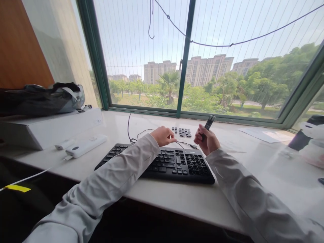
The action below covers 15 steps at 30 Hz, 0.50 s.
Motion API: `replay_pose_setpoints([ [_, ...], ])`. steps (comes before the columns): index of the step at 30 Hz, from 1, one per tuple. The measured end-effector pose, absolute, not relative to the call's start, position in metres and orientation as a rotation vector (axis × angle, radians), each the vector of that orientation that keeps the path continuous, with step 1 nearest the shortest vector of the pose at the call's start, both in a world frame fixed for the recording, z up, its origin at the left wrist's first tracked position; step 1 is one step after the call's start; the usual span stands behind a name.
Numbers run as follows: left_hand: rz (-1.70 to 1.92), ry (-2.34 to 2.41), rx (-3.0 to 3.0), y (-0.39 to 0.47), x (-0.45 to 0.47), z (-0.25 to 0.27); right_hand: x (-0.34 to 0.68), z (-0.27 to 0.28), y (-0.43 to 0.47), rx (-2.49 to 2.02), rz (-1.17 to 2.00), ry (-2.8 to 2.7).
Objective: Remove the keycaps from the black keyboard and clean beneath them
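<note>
A black keyboard [168, 163] lies on the pale sill, its right-hand keypad showing open sockets where keycaps are off. Behind it, loose black keycaps [184, 132] are laid out in rows. My left hand [164, 136] hovers over the keyboard's back edge, left of those keycaps, thumb and fingers pinched together. Whatever may be between its fingertips is too small to make out. My right hand [207, 140], right of the keycaps, is wrapped round a slim black tool [209, 123] that points up; its exact kind is unclear.
A dark cable [131, 138] curls behind the keyboard, with a cable end [194, 146] near my right hand. To the left are a white power bank [87, 146] and a white box [63, 126] under a dark bag [43, 98]. Papers [263, 134] lie right; a window stands behind.
</note>
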<state>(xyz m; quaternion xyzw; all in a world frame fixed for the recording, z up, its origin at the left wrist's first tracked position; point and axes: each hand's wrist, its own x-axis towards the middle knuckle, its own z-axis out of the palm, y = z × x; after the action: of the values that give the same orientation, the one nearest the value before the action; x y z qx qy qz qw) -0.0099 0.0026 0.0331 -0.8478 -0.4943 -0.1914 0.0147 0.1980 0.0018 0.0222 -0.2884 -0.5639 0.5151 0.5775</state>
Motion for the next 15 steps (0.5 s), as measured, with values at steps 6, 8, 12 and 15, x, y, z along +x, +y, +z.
replay_pose_setpoints([
  [6, -0.804, -1.344, -2.897, -0.004, 0.001, 0.026, 0.188, 0.026, -0.019, -0.501, 1.292, -1.283],
  [8, -0.86, -1.262, -2.974, -0.006, 0.006, 0.022, 0.186, 0.026, -0.022, -0.492, 1.284, -1.256],
  [12, -0.982, -1.14, -3.033, -0.013, 0.016, 0.017, 0.187, 0.024, -0.021, -0.469, 1.302, -1.214],
  [15, -1.035, -1.071, -3.02, -0.018, 0.02, 0.016, 0.187, 0.02, -0.019, -0.462, 1.343, -1.203],
])
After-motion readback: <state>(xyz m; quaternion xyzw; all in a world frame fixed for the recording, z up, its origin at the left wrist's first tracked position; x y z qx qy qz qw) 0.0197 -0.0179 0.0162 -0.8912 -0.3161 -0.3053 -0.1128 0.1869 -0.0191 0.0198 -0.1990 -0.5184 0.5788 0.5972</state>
